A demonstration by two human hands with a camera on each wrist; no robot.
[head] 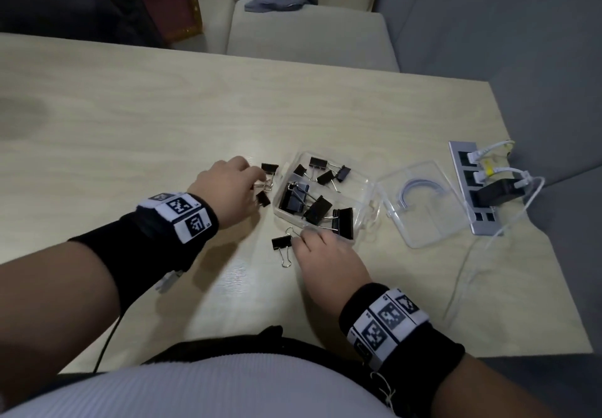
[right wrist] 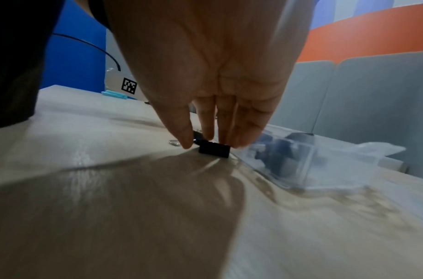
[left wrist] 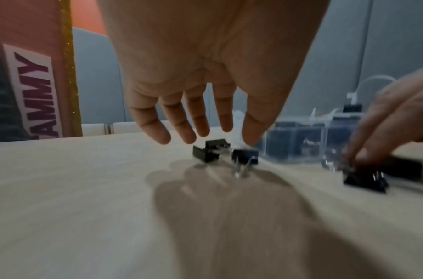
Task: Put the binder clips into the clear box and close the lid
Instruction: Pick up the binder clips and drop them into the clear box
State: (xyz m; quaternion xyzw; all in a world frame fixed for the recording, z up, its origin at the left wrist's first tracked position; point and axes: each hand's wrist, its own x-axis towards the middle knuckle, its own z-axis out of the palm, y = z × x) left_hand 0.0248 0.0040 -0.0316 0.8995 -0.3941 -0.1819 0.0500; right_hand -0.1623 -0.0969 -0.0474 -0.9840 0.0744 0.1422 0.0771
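The clear box [head: 365, 186] sits open on the table with several black binder clips inside, and its hinged lid [head: 423, 209] lies flat to its right. My left hand [head: 252, 186] hovers with spread fingers [left wrist: 157, 132] over two loose clips [head: 269, 168] [head: 263, 199] left of the box. These clips [left wrist: 206, 153] [left wrist: 245, 156] lie on the table just under the fingertips. My right hand [head: 303, 238] pinches another clip [head: 281, 242] at the box's near corner, thumb and fingers on either side of the clip [right wrist: 214, 150]. The box [right wrist: 284, 156] is blurred beside it.
A silver power strip [head: 472, 222] with white cables and a black plug lies right of the lid near the table's right edge. A pale chair [head: 309, 36] stands beyond the far edge. A black cable hangs from my left wrist.
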